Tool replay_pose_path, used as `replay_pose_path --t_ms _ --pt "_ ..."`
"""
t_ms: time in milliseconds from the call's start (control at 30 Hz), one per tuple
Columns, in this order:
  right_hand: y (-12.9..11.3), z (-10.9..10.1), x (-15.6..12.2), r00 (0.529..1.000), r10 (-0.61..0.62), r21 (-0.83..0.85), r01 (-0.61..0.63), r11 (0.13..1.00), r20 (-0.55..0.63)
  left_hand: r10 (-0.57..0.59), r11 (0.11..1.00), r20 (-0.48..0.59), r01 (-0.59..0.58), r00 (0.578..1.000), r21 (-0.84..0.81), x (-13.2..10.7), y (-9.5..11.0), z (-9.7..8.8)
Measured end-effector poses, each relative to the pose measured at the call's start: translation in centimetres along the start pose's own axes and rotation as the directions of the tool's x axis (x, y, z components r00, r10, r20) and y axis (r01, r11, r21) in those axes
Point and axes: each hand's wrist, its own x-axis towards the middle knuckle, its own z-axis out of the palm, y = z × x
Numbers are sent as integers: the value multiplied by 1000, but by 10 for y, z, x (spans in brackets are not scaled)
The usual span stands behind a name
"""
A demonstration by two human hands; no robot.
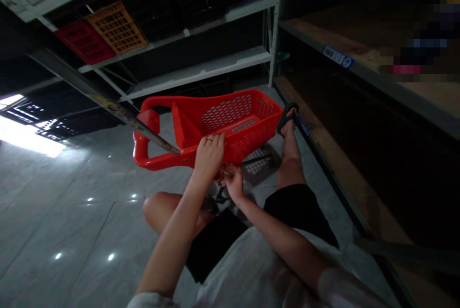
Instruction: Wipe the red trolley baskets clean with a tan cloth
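Observation:
A red plastic shopping basket [247,121] with a perforated wall and a looped handle is held tilted above the floor in front of me. My left hand [209,154] grips its near rim, fingers curled over the edge. My right hand [233,182] is just below the basket's underside, fingers pinched around a small part I cannot make out. I am sitting on the floor with my legs out; my right foot in a dark sandal [287,115] lies past the basket.
A metal shelving unit [201,71] with red and orange crates [117,28] stands behind the basket. Wooden shelves [359,54] run along the right. A long metal bar [108,104] slants across the left. The tiled floor [72,212] is glossy.

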Motion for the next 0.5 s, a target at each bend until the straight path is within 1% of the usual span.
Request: replay_pose_path --t_ms 33,67,100,133,167,200,233,267,300,333,367,400,433,467,500 --pt "-8 -8 16 999 -20 -1 20 1000 -34 75 996 -51 -77 996 -44 -10 -8 -4" --pt "-18 -18 35 995 -55 -9 54 998 -85 110 990 -123 -120 986 -74 -22 -17 -9" --pt "-29 -29 57 984 -101 -23 98 995 -147 95 989 -214 -117 972 -90 -36 -27 -14" --pt "-42 -39 78 966 -148 -38 143 989 -210 20 994 -320 -53 947 -93 -49 -38 -18" --pt "-54 -48 98 934 -211 -71 199 977 -289 -99 993 -434 58 895 -106 -61 -49 -22" --pt "-65 -54 114 895 -270 -109 248 963 -354 -228 974 -533 184 814 -136 -71 -60 -26" --pt "-75 -57 125 861 -309 -139 276 951 -404 -345 937 -593 301 727 -176 -78 -69 -30" --pt "-84 -56 130 840 -338 -165 296 941 -425 -432 896 -610 392 664 -207 -82 -76 -33" --pt "-90 -51 130 838 -352 -179 304 936 -417 -485 865 -586 455 649 -212 -83 -82 -36" --pt "-96 -42 123 851 -361 -185 313 932 -382 -511 848 -534 496 673 -186 -82 -86 -39" --pt "-101 -31 110 872 -375 -183 331 926 -316 -514 847 -468 514 719 -139 -79 -88 -41" --pt "-106 -17 94 892 -396 -174 363 915 -220 -505 851 -404 518 763 -84 -75 -90 -43" --pt "-111 -3 74 899 -423 -159 404 901 -116 -496 853 -360 520 790 -35 -72 -90 -44" --pt "-117 11 55 888 -459 -121 458 881 16 -491 853 -340 522 802 2 -69 -90 -45" --pt "-123 23 36 860 -491 -86 504 859 139 -484 852 -337 522 808 26 -66 -90 -46"
